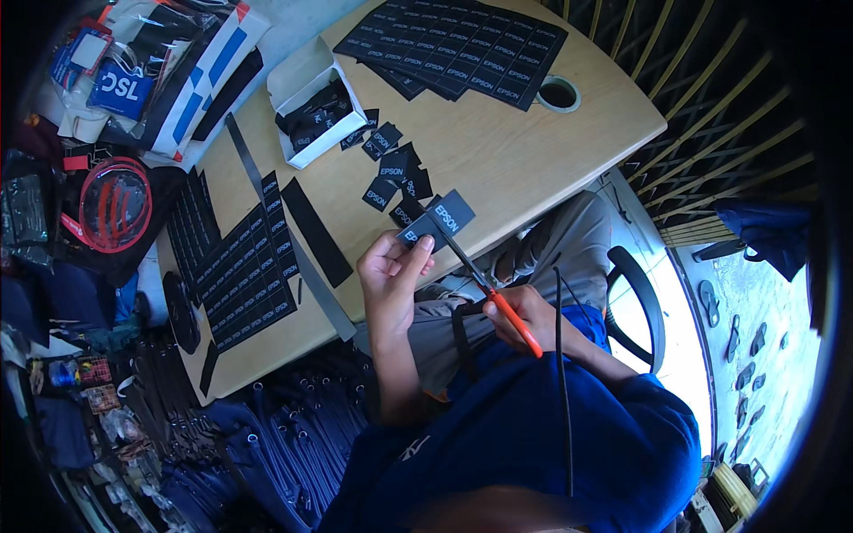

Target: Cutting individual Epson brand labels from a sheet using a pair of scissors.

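Black label strip [437, 222], pinched in left hand [391, 271] just off the bench [498, 151] edge, orange-handled scissors [484, 286] gripped in right hand [524, 315] cutting it; cut labels [391, 173] on bench beyond.

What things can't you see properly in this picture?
All in the head view:
- Right hand: its fingers are partly hidden by the orange scissors handles.
- Strip of black labels in the left hand: its lower end is hidden behind the fingers.
- White box: the contents are dark and too small to count.
- Clutter at the left edge: bent by the lens and too dark to name.
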### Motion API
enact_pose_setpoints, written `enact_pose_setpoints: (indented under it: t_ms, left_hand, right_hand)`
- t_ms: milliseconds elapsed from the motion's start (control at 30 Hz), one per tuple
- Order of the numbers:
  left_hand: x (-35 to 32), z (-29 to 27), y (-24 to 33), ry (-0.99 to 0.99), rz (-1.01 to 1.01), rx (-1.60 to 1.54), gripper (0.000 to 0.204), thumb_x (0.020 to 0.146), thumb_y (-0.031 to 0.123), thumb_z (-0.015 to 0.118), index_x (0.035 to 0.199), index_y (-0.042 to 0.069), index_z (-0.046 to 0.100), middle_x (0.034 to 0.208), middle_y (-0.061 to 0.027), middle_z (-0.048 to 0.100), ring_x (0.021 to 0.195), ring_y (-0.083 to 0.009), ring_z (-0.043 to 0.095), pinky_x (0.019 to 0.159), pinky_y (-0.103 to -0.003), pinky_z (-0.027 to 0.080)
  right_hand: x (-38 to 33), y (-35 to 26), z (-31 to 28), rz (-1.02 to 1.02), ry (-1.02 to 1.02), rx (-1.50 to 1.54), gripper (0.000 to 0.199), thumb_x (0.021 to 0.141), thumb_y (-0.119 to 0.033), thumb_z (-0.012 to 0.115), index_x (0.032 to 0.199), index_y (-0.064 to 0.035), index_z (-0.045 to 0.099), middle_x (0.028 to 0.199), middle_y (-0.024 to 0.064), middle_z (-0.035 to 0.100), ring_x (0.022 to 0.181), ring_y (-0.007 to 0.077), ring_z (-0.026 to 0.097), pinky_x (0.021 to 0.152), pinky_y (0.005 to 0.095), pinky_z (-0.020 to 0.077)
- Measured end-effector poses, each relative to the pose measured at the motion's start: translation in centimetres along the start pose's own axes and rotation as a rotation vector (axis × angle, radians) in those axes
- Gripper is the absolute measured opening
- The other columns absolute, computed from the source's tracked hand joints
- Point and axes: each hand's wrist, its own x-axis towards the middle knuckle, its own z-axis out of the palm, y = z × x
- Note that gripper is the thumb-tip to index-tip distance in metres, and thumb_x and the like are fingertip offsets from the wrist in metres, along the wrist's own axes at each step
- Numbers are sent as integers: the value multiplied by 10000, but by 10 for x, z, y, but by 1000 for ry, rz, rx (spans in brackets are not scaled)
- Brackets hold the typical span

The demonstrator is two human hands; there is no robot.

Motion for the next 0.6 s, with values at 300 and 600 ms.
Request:
enact_pose_setpoints:
  t_ms: [300,600]
  left_hand:
    - [7,-6,0,94,104,307,171,806,61,696,930,-2,596,729,-33,625,625,-73,557,577,-206,441]
    - [28,8,-9,-45,331,1527,915,754,703,515,1435,140,278,1496,-228,122,1378,-441,47,1070,-587,49]
  right_hand:
    - [4,-1,-1,-15,84,218,446,955,-384,465,640,-73,421,484,-66,381,430,22,375,382,215,264]
    - [-6,5,-18,-39,130,259,409,957,-388,444,697,-73,413,497,-55,381,412,40,367,386,220,260]
